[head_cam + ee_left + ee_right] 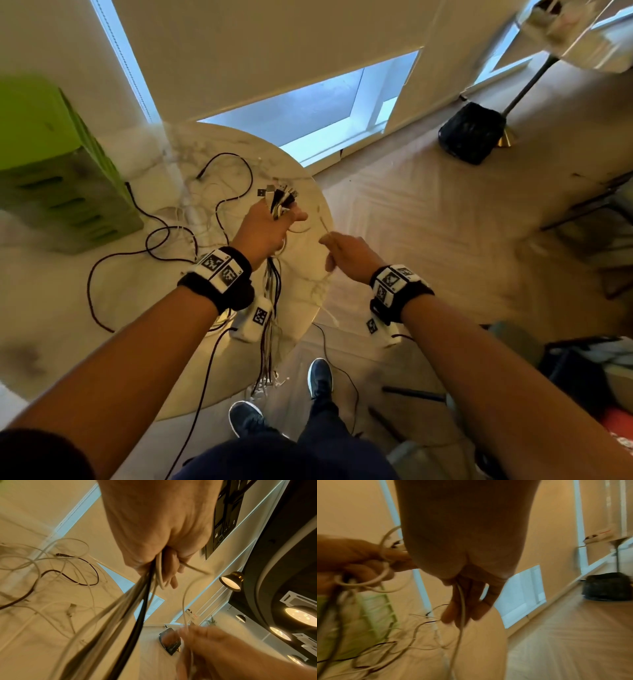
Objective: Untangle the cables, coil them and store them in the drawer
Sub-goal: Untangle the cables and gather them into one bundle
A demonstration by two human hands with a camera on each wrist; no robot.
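Both forearms filled the lower frame of the head view, and the wrist views were blurred. Left hand (265,228), mid-frame, had its grip closed round a bundle of cables (274,284); plugs (277,197) fanned out above the fist, the cords hung below the wrist, their ends draped over the round marble surface (191,383) edge. Right hand (346,255), just right of it, pinched one thin white cable (462,601) with curled fingers. Loose black and white cables (164,236) sprawled at centre left beside a green drawer unit (58,178), cut off at the left edge
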